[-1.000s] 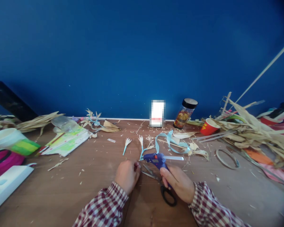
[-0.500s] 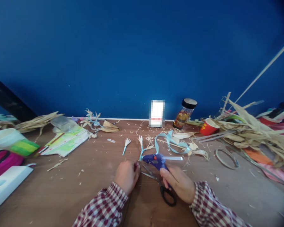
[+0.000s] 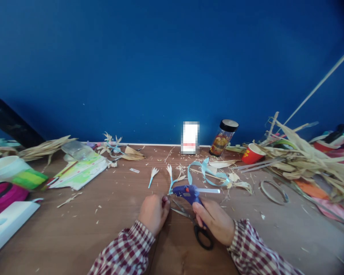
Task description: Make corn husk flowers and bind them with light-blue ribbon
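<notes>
Wooden table (image 3: 74,229): scissors (image 3: 199,233) under glue gun (image 3: 189,192).

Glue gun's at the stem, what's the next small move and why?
Probably squeeze the trigger of the blue glue gun: the right hand holds it with the nozzle right by the light-blue wrapped stem, which the left hand pinches at its base.

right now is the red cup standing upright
No, the red cup lies tipped on its side by the dry husks.
</notes>
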Available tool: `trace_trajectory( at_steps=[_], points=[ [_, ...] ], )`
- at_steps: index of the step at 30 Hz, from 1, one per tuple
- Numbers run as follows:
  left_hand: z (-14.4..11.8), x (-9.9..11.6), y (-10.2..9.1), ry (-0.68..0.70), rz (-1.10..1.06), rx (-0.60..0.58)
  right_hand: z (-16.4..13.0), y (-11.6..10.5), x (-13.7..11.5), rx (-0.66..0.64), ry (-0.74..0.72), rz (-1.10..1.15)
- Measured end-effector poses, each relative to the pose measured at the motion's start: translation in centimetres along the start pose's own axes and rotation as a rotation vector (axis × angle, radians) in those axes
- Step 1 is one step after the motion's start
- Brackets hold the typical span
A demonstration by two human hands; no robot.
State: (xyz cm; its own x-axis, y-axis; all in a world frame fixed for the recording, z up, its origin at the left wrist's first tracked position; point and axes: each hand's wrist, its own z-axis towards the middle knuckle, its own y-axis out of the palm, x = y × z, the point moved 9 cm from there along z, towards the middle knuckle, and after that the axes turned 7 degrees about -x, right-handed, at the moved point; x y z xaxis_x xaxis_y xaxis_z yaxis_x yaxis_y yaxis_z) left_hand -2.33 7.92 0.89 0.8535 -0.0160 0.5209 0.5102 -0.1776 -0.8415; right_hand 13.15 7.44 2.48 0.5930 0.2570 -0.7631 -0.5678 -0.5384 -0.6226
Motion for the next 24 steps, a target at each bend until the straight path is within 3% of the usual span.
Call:
trace_trajectory(
  at_steps=[18,24],
  points=[
    [0.17,-0.20,0.28,-0.009,0.012,0.000,-0.45,0.21,0.26,-0.016,0.035,0.087],
    [0.16,-0.07,0.23,0.021,0.003,0.006,-0.24,-0.15,0.03,0.007,0.023,-0.009]
  ],
)
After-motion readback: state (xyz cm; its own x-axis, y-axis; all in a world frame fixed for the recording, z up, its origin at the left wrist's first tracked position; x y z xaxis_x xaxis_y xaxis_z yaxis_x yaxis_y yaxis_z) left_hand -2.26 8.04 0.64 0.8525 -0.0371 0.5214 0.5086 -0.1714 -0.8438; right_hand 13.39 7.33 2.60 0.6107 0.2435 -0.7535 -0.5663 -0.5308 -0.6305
